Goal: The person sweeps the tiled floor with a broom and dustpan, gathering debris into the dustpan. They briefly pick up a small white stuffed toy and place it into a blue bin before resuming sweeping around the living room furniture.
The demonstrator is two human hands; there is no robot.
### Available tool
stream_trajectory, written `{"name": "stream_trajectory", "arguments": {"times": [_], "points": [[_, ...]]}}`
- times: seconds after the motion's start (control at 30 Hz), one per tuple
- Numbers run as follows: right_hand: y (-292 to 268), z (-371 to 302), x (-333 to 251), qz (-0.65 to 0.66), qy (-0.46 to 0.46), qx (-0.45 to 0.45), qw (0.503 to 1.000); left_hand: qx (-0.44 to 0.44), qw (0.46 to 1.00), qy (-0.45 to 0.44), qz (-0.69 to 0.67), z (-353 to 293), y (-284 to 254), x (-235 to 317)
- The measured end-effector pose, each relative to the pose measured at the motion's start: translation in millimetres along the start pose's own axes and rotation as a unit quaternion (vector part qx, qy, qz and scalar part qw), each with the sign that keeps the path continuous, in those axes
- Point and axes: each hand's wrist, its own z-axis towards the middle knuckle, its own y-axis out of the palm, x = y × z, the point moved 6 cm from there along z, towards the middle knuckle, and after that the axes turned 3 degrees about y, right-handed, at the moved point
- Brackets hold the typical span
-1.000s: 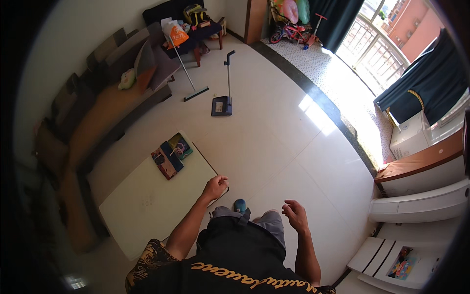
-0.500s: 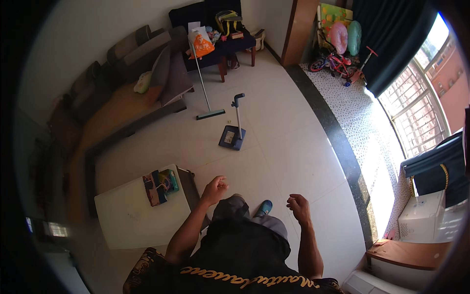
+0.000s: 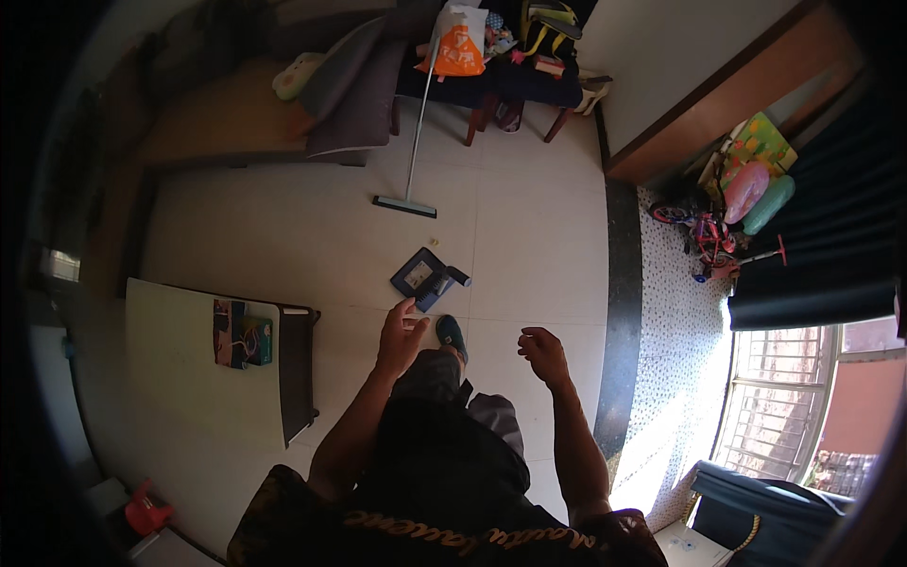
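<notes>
My left hand point(image 3: 400, 342) is held out in front of me, empty, with its thumb apart from the fingers. Its fingertips overlap the near edge of a dark blue long-handled dustpan point(image 3: 412, 270) on the floor; I cannot make out any contact. The dustpan's handle point(image 3: 458, 276) stands up toward me, seen almost end on. To the right, my right hand point(image 3: 544, 357) hangs in the air over the tiles, holding nothing, its fingers loosely bent and apart. Beyond the dustpan, a floor squeegee point(image 3: 406, 206) leans with its long pole against a chair seat.
A low white-topped table point(image 3: 198, 397) at the left carries a tissue box point(image 3: 255, 340). A sofa point(image 3: 217, 123) and chairs with bags, including an orange-and-white plastic bag point(image 3: 460, 42), line the far side. A small bike point(image 3: 710, 236) stands by the dark curtain at the right.
I have stepped forward and turned to the right, so the dustpan now lies close to my left hand and foot. The table has shifted leftward in view. Both hands remain empty.
</notes>
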Motion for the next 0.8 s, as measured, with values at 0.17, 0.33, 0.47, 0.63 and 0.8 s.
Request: {"name": "stream_trajectory", "arguments": {"times": [0.17, 0.33, 0.47, 0.63, 0.8], "points": [[-8, 124, -63, 0.0, -0.025, -0.068, 0.997, 0.016, 0.994, 0.052, 0.098, 91, 40, 54], [33, 247, -92, -0.084, -0.05, -0.181, 0.979, 0.03, 0.974, 0.023, 0.222, 142, 81, 35], [77, 343, -70, -0.198, -0.052, -0.245, 0.948, 0.103, 0.952, -0.104, 0.269, 149, 91, -9], [141, 484, 38, -0.351, -0.17, -0.287, 0.875, 0.2, 0.922, -0.285, 0.166, 117, 96, -44], [188, 583, 81, -0.411, -0.041, -0.271, 0.869, 0.27, 0.851, -0.44, -0.097, 138, 104, -23]]}}
